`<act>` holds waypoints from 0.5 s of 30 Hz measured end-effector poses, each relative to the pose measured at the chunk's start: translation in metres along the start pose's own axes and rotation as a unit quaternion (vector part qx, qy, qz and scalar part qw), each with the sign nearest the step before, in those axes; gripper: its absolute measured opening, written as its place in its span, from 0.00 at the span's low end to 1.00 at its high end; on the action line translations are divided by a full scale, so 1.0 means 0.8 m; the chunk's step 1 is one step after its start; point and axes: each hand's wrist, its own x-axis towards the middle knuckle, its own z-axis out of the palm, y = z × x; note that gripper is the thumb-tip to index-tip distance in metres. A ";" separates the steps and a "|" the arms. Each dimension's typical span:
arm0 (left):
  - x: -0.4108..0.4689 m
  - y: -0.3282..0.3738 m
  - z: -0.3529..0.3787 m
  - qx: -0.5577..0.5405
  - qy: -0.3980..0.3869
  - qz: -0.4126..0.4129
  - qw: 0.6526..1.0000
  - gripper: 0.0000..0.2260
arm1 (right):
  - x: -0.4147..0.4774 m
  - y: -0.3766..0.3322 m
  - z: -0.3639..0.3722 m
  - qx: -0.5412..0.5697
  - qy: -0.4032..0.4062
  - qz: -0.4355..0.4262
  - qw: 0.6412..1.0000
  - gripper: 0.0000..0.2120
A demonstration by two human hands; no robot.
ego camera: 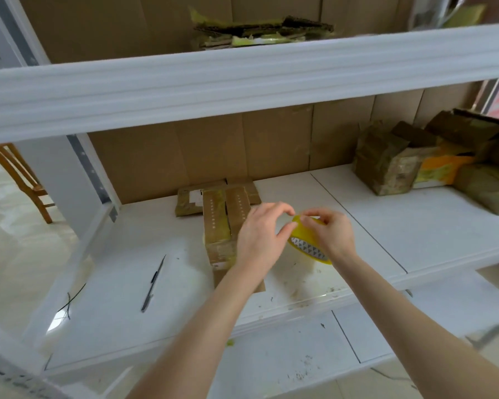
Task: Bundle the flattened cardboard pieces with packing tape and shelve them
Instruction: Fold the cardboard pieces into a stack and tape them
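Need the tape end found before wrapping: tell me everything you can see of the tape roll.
The tape roll is a yellowish, translucent ring of packing tape; its inner core shows a black-and-white triangle pattern. It is tilted, with its opening towards the camera, and held in the air above the white shelf, just right of the cardboard pieces. The right hand grips its right side, and the left hand pinches at its upper rim with thumb and forefinger. No loose tape end is visible.
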 end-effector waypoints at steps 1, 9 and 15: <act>0.004 0.003 0.008 -0.002 -0.013 -0.011 1.000 0.06 | -0.002 0.000 -0.003 -0.001 0.000 -0.002 1.000 0.03; 0.024 0.022 0.030 -0.073 -0.023 -0.152 0.985 0.05 | -0.017 0.003 -0.037 0.041 -0.056 -0.043 0.997 0.08; 0.026 0.028 0.029 -0.067 -0.034 -0.163 0.984 0.10 | -0.012 0.011 -0.052 -0.024 -0.086 -0.065 0.994 0.20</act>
